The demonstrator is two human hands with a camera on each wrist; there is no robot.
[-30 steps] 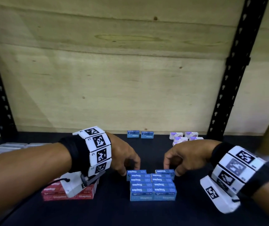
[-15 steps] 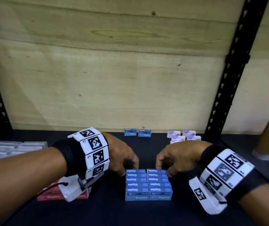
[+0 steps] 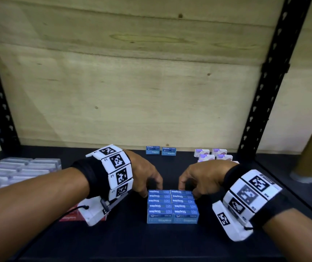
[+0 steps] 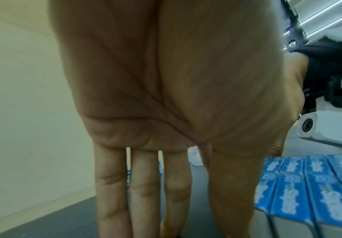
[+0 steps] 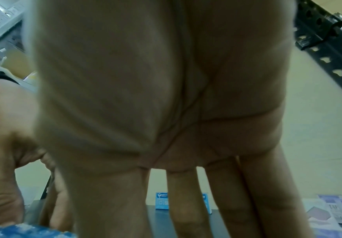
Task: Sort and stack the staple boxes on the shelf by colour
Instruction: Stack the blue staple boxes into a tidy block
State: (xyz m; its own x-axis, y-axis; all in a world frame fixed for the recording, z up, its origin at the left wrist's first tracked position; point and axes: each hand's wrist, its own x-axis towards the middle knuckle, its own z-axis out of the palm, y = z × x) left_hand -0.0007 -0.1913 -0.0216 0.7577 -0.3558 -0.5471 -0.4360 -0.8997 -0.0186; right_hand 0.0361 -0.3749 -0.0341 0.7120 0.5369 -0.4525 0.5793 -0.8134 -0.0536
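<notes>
Head view shows my left hand (image 3: 143, 176) and my right hand (image 3: 198, 178) arched over the far end of the blue staple-box block (image 3: 172, 206), fingertips pointing down at its far corners, one hand on each side. From the wrist views my fingers (image 4: 113, 193) hang straight and slightly spread, gripping nothing; whether the tips actually touch the boxes I cannot tell. The block sits near the front middle of the dark shelf (image 3: 151, 242), two columns wide. Near my left wrist lie red boxes (image 3: 70, 217), mostly hidden. Further left is a flat group of pale boxes (image 3: 19, 167). At the far edge stand two loose blue boxes (image 3: 160, 150), with white-and-purple boxes (image 3: 213, 155) to their right.
</notes>
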